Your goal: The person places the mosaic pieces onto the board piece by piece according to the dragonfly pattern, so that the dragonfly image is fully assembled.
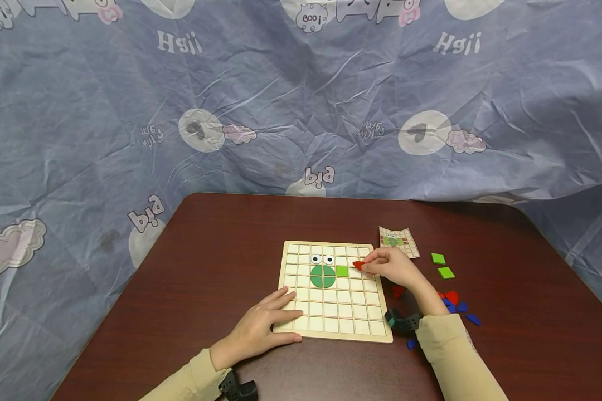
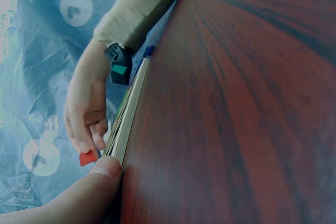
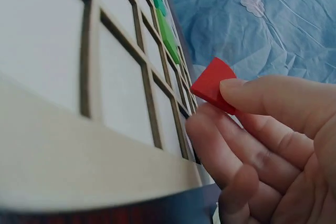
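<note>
A wooden grid board [image 1: 338, 336] lies on the dark table. Two round eye pieces [image 1: 316, 259] sit in its upper cells, above dark green quarter-round pieces [image 1: 323, 276] that form a circle. Beside the circle is a light green square [image 1: 342, 271]. Over the right part of the grid, my right hand [image 1: 393, 268] pinches a red piece [image 3: 212, 80] with one curved edge between thumb and fingers. My left hand [image 1: 258, 326] rests on the board's lower left with fingers spread; in the left wrist view its thumb [image 2: 107, 166] touches the board's edge.
A small printed pattern card [image 1: 398, 240] lies behind the board's right corner. To the right are light green squares [image 1: 446, 273], red pieces [image 1: 451, 297] and several blue pieces [image 1: 474, 319]. A patterned cloth [image 1: 301, 111] hangs behind the table.
</note>
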The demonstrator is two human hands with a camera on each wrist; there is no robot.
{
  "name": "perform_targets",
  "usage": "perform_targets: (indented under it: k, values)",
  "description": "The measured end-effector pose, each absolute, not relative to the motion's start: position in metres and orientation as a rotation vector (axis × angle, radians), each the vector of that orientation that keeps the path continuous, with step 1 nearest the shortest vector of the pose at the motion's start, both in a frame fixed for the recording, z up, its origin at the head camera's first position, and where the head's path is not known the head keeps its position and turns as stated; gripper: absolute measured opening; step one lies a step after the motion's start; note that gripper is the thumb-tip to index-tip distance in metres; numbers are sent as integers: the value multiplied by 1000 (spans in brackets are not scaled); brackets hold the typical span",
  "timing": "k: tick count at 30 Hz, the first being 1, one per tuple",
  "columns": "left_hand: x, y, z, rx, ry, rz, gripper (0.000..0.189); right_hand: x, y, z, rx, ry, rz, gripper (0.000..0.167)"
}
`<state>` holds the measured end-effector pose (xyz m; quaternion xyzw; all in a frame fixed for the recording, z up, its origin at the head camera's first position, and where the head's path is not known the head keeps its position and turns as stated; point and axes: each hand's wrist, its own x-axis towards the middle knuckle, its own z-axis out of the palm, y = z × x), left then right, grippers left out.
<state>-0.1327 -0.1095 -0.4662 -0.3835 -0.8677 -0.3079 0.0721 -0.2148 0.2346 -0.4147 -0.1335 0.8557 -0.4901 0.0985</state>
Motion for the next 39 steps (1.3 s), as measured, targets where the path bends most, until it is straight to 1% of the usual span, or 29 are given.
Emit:
perform_targets:
  k: [3, 5, 10, 21, 39]
  values:
    - [-133, -110, -466, -1154, -2603, -921, 49, -215, 232, -416, -401, 2573, -1411, 21]
    - [-133, -110, -466, -1154, -2602, -919, 49, -219, 233, -424, -394, 2604, -1384, 20]
    - [-133, -110, -466, -1157, -2602, -925, 49, -219, 229, -426, -409, 2620, -1361, 18]
    - [-133, -109, -466, -1158, -2601, -931, 48, -217, 226, -424, -448, 2693, -1226, 24]
    - [-133, -109, -466, -1152, -2600, -929, 48, -214, 221, -421, -474, 2710, -1136, 25]
